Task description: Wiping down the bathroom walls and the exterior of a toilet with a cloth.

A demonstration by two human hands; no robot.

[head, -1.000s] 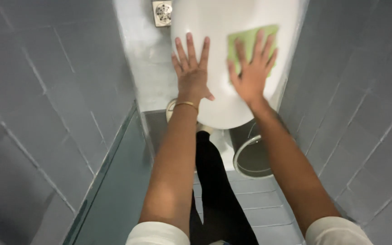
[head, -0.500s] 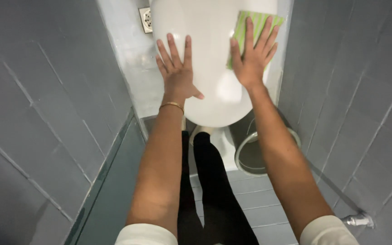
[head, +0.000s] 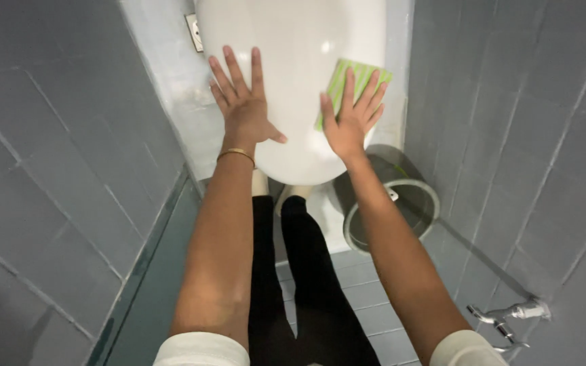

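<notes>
Glossy white closed toilet lid (head: pixel 293 81), oval, plastic by the look of it, fills the upper centre of the frame, its rounded front edge toward the lower middle. A bright glare spot sits on its upper right part.

Small green rectangular cleaning cloth (head: pixel 348 76) with pale stripes, lying flat on the lid's right side, upper right of centre, tilted slightly. Its lower part is covered, so its full outline cannot be told. Looks thin; possibly a sponge cloth.

Dim, even light w/ cool grey cast. Glare spot on my white toilet lid (head: pixel 293 81) at 12 o'clock. Edges bowed by wide-angle; focus fairly sharp.
</notes>
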